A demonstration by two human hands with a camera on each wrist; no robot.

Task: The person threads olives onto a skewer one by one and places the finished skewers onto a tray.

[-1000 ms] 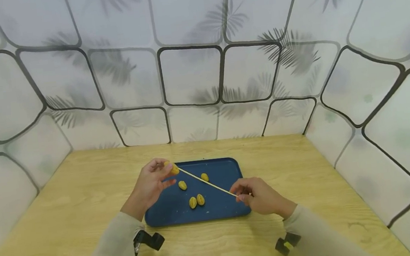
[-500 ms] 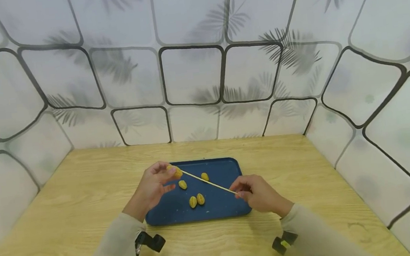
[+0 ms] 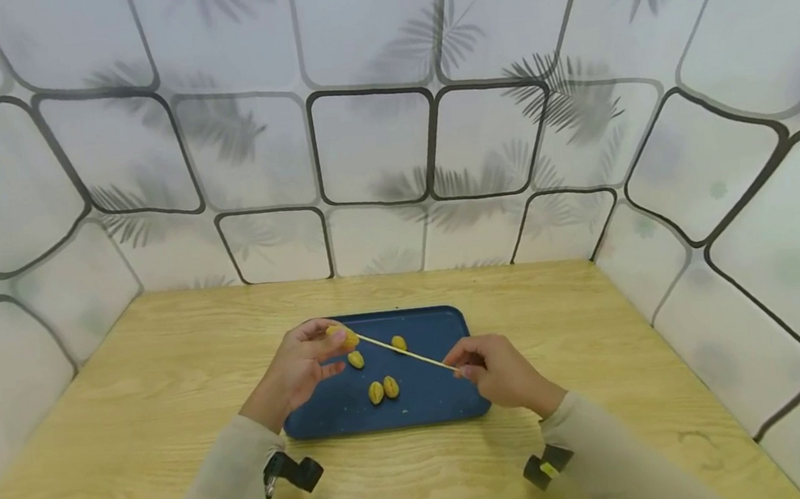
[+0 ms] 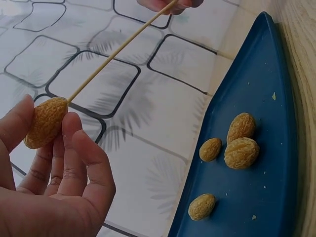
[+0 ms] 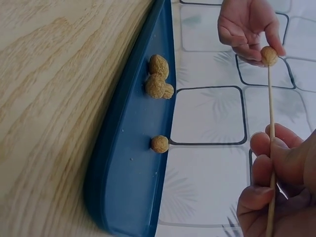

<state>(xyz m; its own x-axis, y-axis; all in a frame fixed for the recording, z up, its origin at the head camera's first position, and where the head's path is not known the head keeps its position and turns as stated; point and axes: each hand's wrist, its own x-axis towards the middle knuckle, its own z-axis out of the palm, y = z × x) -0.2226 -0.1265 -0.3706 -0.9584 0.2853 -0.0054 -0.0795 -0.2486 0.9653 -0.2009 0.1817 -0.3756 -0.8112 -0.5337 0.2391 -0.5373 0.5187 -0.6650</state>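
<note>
My left hand (image 3: 302, 365) pinches a wrinkled yellow-brown dried fruit (image 4: 47, 122) between thumb and fingertips, above the left part of a blue tray (image 3: 439, 408). In my right hand (image 3: 504, 373) is a thin wooden skewer (image 4: 113, 55), gripped between thumb and curled fingers near the tray's right side. The skewer slants up to the left, and its far end meets the end of the fruit. Whether the tip has gone in, I cannot tell. Several more dried fruits (image 4: 242, 152) lie on the tray beneath the hands, two of them side by side.
The tray's raised rim (image 3: 390, 429) runs around it on a pale wooden table (image 3: 134, 440). Small crumbs dot its surface. A patterned wall (image 3: 374, 146) stands behind the table and along both sides. Each wrist wears a black camera mount (image 3: 293, 469).
My right hand has shifted a little left and away from me, and the left hand slightly right, so less skewer shows between them. The fruits on the tray stay put.
</note>
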